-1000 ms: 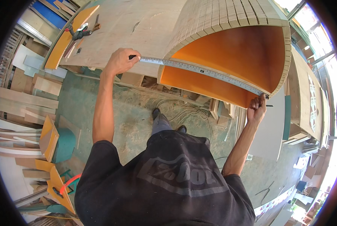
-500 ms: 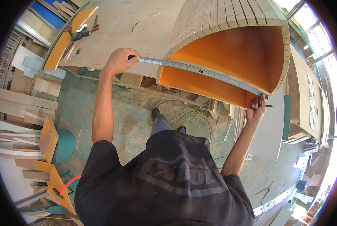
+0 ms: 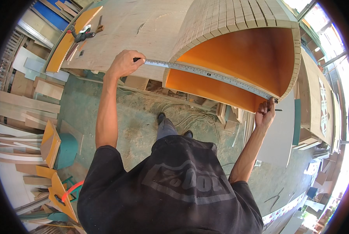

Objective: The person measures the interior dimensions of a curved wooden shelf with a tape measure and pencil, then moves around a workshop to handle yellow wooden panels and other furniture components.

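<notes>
A tape measure (image 3: pixel 208 74) is stretched across the open end of a curved wooden cabinet (image 3: pixel 229 41) with an orange inside and a slatted, kerf-cut shell. Its dark case sits in my left hand (image 3: pixel 126 63), fingers closed round it, left of the cabinet and over the workbench's front edge. At the cabinet's right corner my right hand (image 3: pixel 264 112) pinches the tape's hooked end against the edge. A thin dark stick, perhaps a pencil (image 3: pixel 278 110), pokes out beside those fingers. Most of the case is hidden by my left hand.
A plywood-topped workbench (image 3: pixel 116 33) carries a cordless drill (image 3: pixel 82 36) and small tools at its far left. Cables (image 3: pixel 199 119) and sawdust lie on the floor by my feet. Board offcuts (image 3: pixel 22 144) are stacked left; another wooden cabinet (image 3: pixel 315 97) stands right.
</notes>
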Motion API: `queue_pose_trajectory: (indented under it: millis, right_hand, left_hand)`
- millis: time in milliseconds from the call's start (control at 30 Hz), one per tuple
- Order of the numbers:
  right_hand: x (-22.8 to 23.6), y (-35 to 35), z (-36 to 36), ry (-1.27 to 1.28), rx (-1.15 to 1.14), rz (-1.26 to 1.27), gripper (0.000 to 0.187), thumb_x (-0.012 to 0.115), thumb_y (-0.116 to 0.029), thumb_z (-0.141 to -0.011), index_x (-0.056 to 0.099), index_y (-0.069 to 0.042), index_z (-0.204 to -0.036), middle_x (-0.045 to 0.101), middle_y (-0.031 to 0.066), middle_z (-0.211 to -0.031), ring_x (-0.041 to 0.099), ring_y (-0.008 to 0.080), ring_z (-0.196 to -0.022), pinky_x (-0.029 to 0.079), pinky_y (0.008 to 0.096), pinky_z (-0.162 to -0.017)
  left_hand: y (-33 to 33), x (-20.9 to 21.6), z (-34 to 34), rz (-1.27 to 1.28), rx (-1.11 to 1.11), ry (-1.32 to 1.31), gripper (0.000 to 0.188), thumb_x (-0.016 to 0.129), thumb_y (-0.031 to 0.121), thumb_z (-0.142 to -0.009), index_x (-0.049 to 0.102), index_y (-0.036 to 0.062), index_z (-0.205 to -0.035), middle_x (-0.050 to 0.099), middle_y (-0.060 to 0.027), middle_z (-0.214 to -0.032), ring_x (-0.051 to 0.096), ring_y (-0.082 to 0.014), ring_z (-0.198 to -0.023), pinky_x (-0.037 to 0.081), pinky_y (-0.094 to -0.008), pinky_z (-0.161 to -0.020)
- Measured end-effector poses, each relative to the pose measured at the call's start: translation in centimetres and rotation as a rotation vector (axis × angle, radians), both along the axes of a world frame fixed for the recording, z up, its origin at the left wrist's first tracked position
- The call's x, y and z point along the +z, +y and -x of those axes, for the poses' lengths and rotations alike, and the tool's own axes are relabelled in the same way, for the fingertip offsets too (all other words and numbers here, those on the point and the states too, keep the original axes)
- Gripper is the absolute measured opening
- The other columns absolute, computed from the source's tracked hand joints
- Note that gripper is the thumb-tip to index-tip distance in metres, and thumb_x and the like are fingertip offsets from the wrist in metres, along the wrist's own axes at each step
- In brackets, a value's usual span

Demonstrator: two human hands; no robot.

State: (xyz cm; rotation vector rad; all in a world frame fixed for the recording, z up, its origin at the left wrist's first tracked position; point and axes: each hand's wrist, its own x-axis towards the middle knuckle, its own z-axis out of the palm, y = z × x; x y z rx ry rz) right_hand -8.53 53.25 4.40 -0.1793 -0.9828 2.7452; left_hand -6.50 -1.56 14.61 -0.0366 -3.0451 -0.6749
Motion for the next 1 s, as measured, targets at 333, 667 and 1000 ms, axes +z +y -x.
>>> queue_pose_trajectory:
  millis: [333, 667, 1000]
  right_hand:
    - [-0.7, 0.6, 0.2, 0.034, 0.004, 0.065, 0.013, 0.058, -0.013, -0.101, 0.063, -0.001, -0.101, 0.059, 0.0017, -0.081, 0.033, 0.0071, -0.051, 0.032, 0.0216, -0.047]
    - [-0.3, 0.5, -0.6, 0.004, 0.014, 0.025, 0.008, 0.06, -0.015, -0.1, 0.057, -0.01, -0.094, 0.053, -0.0049, -0.076, 0.033, 0.0044, -0.05, 0.031, 0.0205, -0.046]
    - [-0.9, 0.7, 0.4, 0.04, 0.024, 0.024, 0.006, 0.059, -0.013, -0.1, 0.056, -0.009, -0.096, 0.055, -0.0036, -0.077, 0.035, 0.005, -0.051, 0.033, 0.0206, -0.046]
  left_hand:
    - [0.0, 0.0, 0.0, -0.002, -0.008, 0.01, 0.019, 0.066, 0.024, -0.089, 0.076, 0.0108, -0.099, 0.073, -0.0128, -0.097, 0.067, -0.0317, -0.083, 0.051, -0.0406, -0.074]
    - [-0.1, -0.2, -0.6, -0.006, -0.004, -0.015, 0.018, 0.066, 0.024, -0.089, 0.076, 0.0116, -0.098, 0.073, -0.0124, -0.092, 0.066, -0.032, -0.079, 0.051, -0.0402, -0.072]
    - [-0.3, -0.1, 0.1, -0.006, -0.011, -0.004, 0.02, 0.065, 0.025, -0.09, 0.076, 0.0114, -0.1, 0.073, -0.0113, -0.092, 0.066, -0.0311, -0.08, 0.051, -0.0398, -0.072]
